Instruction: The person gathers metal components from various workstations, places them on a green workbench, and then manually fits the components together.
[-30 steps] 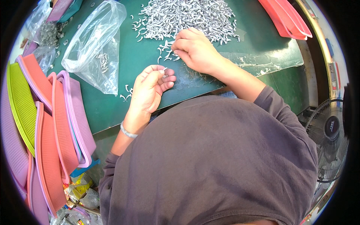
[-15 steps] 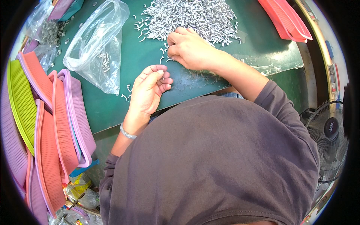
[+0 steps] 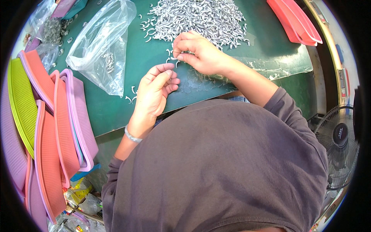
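A large heap of small curved silver metal pieces (image 3: pixel 197 17) lies on the green table (image 3: pixel 148 58). My right hand (image 3: pixel 201 54) is at its near edge, thumb and fingers drawn together in a pinch. A small curved metal piece (image 3: pixel 177 63) shows right at those fingertips, with a few others beside it. Lower left of it, my left hand (image 3: pixel 156 86) is raised palm inward, fingers curled and thumb pressed to the index finger; whatever it may hold is hidden. To its left, a clear plastic bag (image 3: pixel 98 50) contains several of the curved pieces.
Stacked perforated plastic baskets (image 3: pixel 50 154) in pink, purple and green crowd the left side. Red baskets (image 3: pixel 295 23) sit at the far right of the table. A black fan (image 3: pixel 340 135) stands at the right. Loose curved pieces (image 3: pixel 132 94) lie near my left wrist.
My right hand has shifted slightly right and toward me, its thumb now showing more clearly apart from the knuckles. The left hand has barely moved.
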The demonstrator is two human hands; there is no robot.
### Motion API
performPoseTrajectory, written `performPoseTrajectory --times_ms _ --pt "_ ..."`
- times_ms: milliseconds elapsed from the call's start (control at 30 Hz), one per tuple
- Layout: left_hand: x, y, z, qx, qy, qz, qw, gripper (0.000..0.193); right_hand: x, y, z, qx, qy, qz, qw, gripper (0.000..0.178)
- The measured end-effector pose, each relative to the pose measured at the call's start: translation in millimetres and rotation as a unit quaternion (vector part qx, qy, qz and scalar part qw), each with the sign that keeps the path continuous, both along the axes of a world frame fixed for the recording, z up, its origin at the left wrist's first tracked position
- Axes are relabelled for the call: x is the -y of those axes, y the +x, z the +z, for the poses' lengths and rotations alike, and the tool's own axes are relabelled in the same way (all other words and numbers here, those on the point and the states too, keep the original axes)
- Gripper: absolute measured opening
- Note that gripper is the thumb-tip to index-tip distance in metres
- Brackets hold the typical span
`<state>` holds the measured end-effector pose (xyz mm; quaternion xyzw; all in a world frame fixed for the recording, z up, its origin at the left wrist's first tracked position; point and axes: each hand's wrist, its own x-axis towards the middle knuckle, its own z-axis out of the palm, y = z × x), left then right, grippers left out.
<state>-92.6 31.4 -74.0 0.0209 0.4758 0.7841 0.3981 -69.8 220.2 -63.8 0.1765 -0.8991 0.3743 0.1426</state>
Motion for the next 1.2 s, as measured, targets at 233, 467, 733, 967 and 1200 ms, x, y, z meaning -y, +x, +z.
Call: performPoseTrajectory --times_ms 233,467,733,967,1200 --pt "-5.8 0.3 3.7 -0.003 0.024 0.034 0.999 0.013 4.9 9.2 5.7 -0.035 -0.040 0.011 0.999 0.006" --pt "-14.2 4.1 11.2 -0.039 0.006 0.058 0.998 0.010 6.7 15.0 -5.3 0.002 -0.152 0.005 0.988 0.003" --pt "-23.7 8.4 17.1 -0.152 -0.030 0.075 0.985 0.009 8.3 28.4 0.4 -0.017 -0.184 -0.023 0.983 0.005" --pt "-33.9 14.0 21.5 -0.171 -0.051 0.082 0.981 0.008 4.1 33.0 -3.4 -0.043 -0.209 -0.046 0.976 0.006" --pt "-35.7 15.2 18.8 -0.179 -0.047 0.070 0.980 0.006 -0.5 39.1 0.7 -0.099 -0.148 -0.048 0.983 0.007"
